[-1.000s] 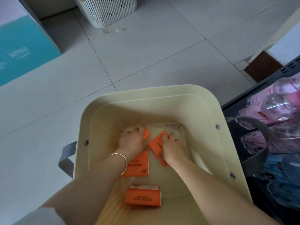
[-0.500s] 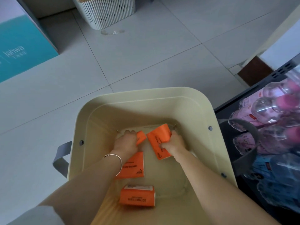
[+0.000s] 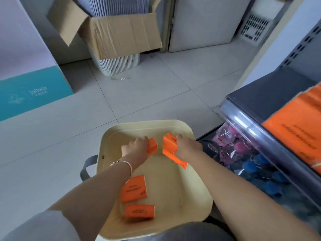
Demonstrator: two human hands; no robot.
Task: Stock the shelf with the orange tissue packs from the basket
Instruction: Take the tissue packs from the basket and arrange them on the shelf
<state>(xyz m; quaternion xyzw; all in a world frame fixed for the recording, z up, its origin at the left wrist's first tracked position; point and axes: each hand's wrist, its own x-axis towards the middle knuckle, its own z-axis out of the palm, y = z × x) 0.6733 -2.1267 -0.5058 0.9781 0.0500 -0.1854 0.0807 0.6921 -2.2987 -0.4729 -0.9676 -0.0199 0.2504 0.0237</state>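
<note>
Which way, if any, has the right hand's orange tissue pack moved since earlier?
Yes: the orange tissue pack rose off the pale yellow plastic basket floor toward its far rim.

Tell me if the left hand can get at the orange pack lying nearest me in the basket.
Probably not as is: the left hand is gripping a lifted pack. The nearest pack lies uncovered in the basket, so an emptied hand should have a free way.

Floor (image 3: 139, 101) under cream basket (image 3: 147, 122), ribbed bin (image 3: 118, 65), teal box (image 3: 31, 94); shelf (image 3: 271, 94) with orange packs (image 3: 298, 126), probably tissues.
</note>
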